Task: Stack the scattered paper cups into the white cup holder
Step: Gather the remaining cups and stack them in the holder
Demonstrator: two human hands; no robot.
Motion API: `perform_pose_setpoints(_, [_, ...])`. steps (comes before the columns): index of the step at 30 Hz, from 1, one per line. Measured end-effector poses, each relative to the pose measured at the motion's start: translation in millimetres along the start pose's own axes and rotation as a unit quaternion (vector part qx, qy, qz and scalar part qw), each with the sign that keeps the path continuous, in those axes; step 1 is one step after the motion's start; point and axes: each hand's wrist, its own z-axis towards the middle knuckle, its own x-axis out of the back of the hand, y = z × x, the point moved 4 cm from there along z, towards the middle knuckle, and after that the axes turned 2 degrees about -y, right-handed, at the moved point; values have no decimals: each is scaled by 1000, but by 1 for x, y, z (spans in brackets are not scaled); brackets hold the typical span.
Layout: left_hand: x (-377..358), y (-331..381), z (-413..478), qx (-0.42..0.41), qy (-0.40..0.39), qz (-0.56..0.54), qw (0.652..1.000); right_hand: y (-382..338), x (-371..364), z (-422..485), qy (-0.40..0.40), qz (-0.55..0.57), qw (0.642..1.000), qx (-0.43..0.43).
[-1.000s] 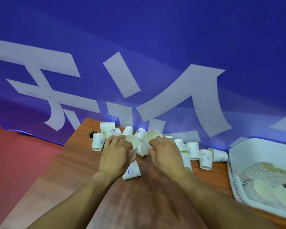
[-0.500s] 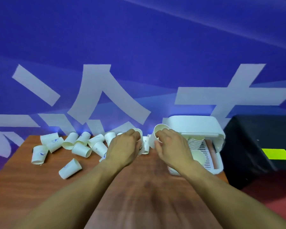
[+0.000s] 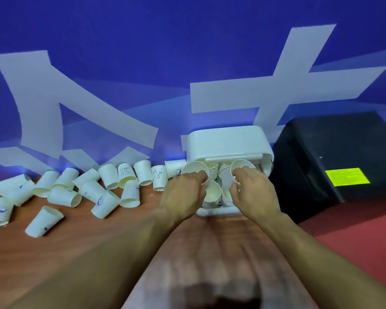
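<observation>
The left hand point(image 3: 183, 195) grips the left cup point(image 3: 195, 171) at its rim, fingers curled over the edge, with the cup's mouth tipped toward the camera. The right hand point(image 3: 252, 192) holds the right cup point(image 3: 241, 166) the same way. Both cups sit just beyond the fingertips, at the open front of the white cup holder point(image 3: 227, 141), whose lid rises directly past both hands. Between the hands, a little below the held cups, stacked cups point(image 3: 212, 194) lie inside the holder. Out to the left of the left hand, loose cups point(image 3: 106, 202) lie scattered on their sides or mouth down across the wooden table point(image 3: 76, 253). To the right of the right hand stands a black box point(image 3: 316, 157) with a yellow label point(image 3: 347, 176). Beyond both hands hangs a blue banner point(image 3: 143, 41) with large pale characters
</observation>
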Motion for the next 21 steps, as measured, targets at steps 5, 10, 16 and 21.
perform_pose_setpoints(5, [-25, 7, 13, -37, -22, 11, 999, 17, -37, 1, -34, -39, 999, 10])
perform_pose_setpoints(10, [-51, 12, 22, -95, -60, 24, 993, 22, -60, -3, -54, -37, 997, 44])
perform_pose_setpoints(16, [-72, 23, 24, -128, -50, 31, 990, 24, -68, -7, -49, -61, 995, 58])
perform_pose_setpoints(21, [-83, 18, 26, -109, -50, 32, 992, 24, -70, -4, -74, -61, 994, 43])
